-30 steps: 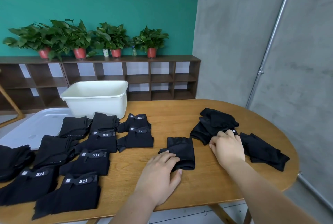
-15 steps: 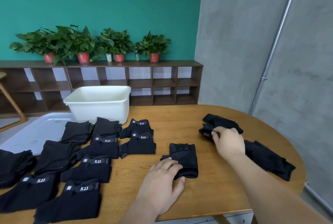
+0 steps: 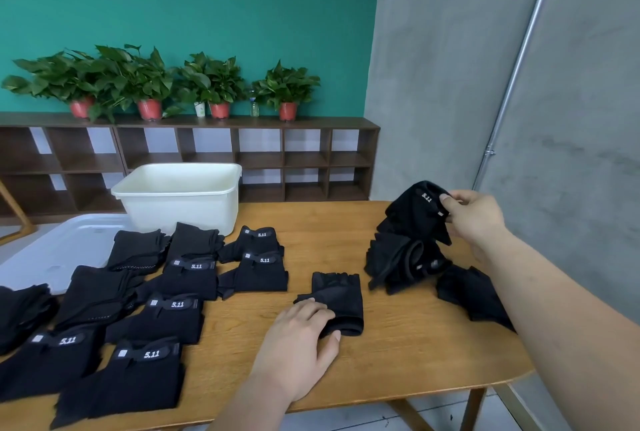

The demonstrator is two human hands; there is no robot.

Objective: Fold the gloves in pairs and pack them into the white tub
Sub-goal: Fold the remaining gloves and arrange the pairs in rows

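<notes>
Item one: our left hand [image 3: 298, 337], fingers relaxed and laid flat, rests on the near left corner of a folded glove [image 3: 341, 302] at the middle of the table [image 3: 381, 354]; most of that glove lies just beyond the fingertips. Item two: our right hand [image 3: 474, 217] pinches a raised glove [image 3: 420, 208] by its cuff between thumb and fingers, holding it above the table to the left of the palm, with its lower edge hanging down to a loose pile [image 3: 401, 264]. One more glove [image 3: 467, 292] lies flat under our right forearm. Item three: the tub [image 3: 180, 198], white, stands at the far left of the table, well apart from both hands. Item four: folded pairs [image 3: 162, 312] lie in rows between the tub and the near edge, left of our left hand.
</notes>
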